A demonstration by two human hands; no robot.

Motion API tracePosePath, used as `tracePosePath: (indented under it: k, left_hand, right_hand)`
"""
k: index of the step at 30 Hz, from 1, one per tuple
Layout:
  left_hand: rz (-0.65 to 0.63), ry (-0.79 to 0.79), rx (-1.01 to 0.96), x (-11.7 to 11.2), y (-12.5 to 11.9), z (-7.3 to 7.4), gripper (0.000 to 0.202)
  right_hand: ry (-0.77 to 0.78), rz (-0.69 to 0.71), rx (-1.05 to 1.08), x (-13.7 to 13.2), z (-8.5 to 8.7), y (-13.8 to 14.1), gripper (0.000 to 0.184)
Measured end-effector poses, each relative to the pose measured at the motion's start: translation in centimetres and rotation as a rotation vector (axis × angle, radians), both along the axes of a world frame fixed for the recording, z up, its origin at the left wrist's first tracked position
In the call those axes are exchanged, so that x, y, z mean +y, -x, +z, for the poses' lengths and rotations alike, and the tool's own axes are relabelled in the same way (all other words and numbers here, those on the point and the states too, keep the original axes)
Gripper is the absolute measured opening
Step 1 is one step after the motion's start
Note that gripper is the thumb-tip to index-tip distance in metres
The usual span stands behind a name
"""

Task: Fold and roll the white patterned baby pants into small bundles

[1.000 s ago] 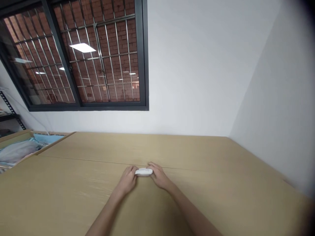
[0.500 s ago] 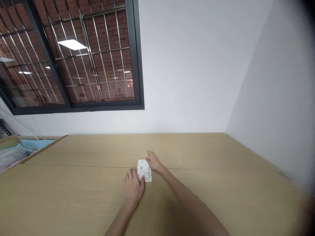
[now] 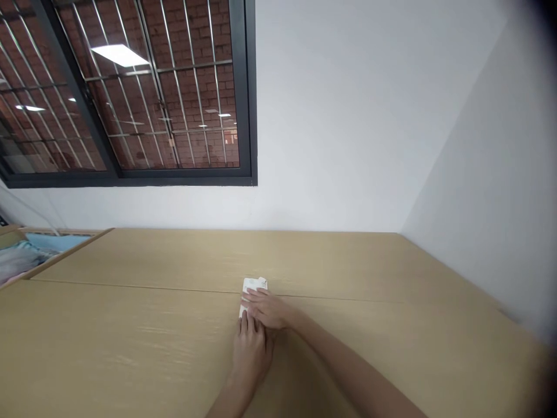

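A small white sheet (image 3: pixel 256 283) with faint markings lies on the tan board surface, across its seam. My right hand (image 3: pixel 268 309) rests flat over the middle of the sheet, fingers stretched out to the left. At the sheet's lower edge is my left hand (image 3: pixel 249 345), its fingertips touching the sheet just below my right hand. Its fingers point forward; its thumb is hard to make out. Both hands hide much of the sheet, though its top end shows a small notch or fold at the upper right.
The wide tan board surface (image 3: pixel 143 331) has a seam running across it. Behind stands a white wall (image 3: pixel 331 116), with a dark-framed barred window (image 3: pixel 174 104) at the left. A wood-edged bin with blue and white plastic-like material (image 3: pixel 26 252) sits at the far left.
My right hand has come down from the sheet's upper right edge to lie across its middle. My left hand has shifted right, to the sheet's lower edge. The camera view has tilted down slightly.
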State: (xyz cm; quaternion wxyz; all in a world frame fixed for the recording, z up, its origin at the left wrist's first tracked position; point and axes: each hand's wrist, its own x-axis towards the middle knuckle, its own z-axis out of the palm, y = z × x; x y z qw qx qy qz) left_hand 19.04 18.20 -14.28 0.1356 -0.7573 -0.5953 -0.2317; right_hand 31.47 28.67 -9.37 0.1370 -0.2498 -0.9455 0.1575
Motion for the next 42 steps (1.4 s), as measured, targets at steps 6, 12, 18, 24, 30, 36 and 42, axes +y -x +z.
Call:
tracePosePath:
  k: [6,12,18,24,30,36,42]
  left_hand:
    - [0.041,0.025,0.047,-0.3,-0.2,0.4,0.052]
    - [0.032,0.199,-0.072,0.2,0.7,2.3,0.045]
    - [0.29,0.267,-0.152,2.1,3.6,5.0,0.04]
    - [0.38,0.392,-0.139,4.0,3.9,4.9,0.044]
    - [0.313,0.485,-0.174,4.7,2.8,5.7,0.033]
    - [0.199,0.462,-0.258,1.1,4.5,8.0,0.027]
    - [0.119,0.399,-0.464,-9.4,12.5,9.0,0.033]
  right_hand:
    - [-0.116,-0.121,-0.006,3.5,-0.7,-1.0,0.052]
    - [-0.123,-0.274,0.075,4.4,-2.5,-0.9,0.057]
    - [-0.257,-0.521,0.325,3.6,-2.5,-1.2,0.049]
    - [-0.296,-0.575,0.368,2.9,-2.0,-1.3,0.035]
    - [-0.285,-0.534,0.34,3.2,-1.9,-1.3,0.022]
    - [-0.269,-0.441,0.337,0.1,-1.6,0.6,0.017]
    - [0.129,-0.266,0.42,-9.4,0.5,7.4,0.023]
